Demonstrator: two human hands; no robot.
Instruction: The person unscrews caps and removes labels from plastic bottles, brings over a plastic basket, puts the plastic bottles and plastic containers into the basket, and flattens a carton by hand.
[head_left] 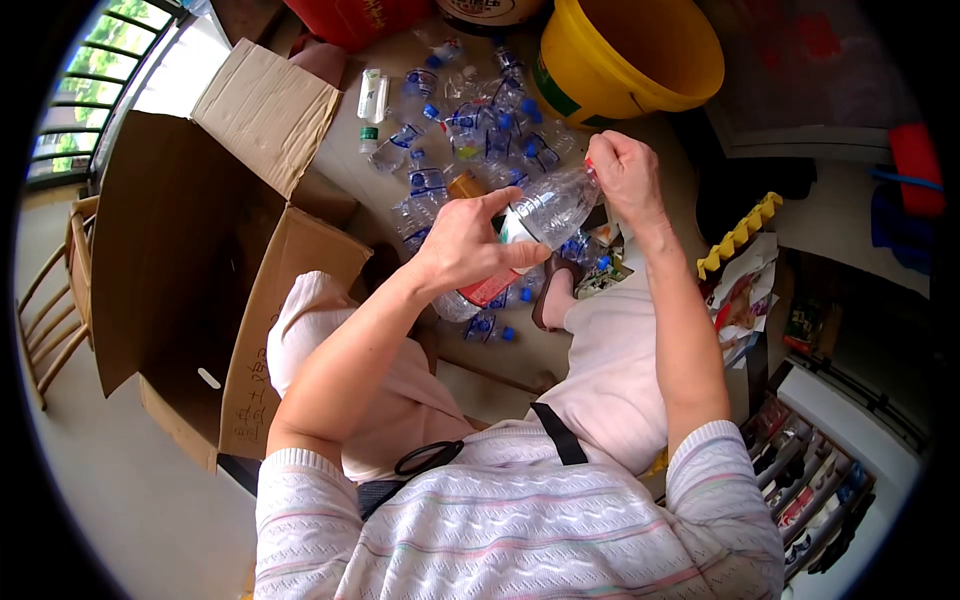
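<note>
A large clear plastic bottle (560,208) with a red and white label lies tilted between my hands, its neck toward the upper right. My left hand (468,243) is wrapped round the labelled body, thumb and index finger spread over the near side. At the neck, my right hand (625,180) is closed on the red cap (590,168), its fingers curled so that most of the cap is hidden. Beneath and beyond the bottle, several small clear bottles (490,130) with blue caps lie heaped on the floor.
An open cardboard box (262,340) stands at my left, its flaps spread. A yellow bucket (655,60) is at the back, beside a red container (360,20). To the right are a yellow wavy strip (740,235) and a rack (810,480). A wooden chair (72,300) stands far left.
</note>
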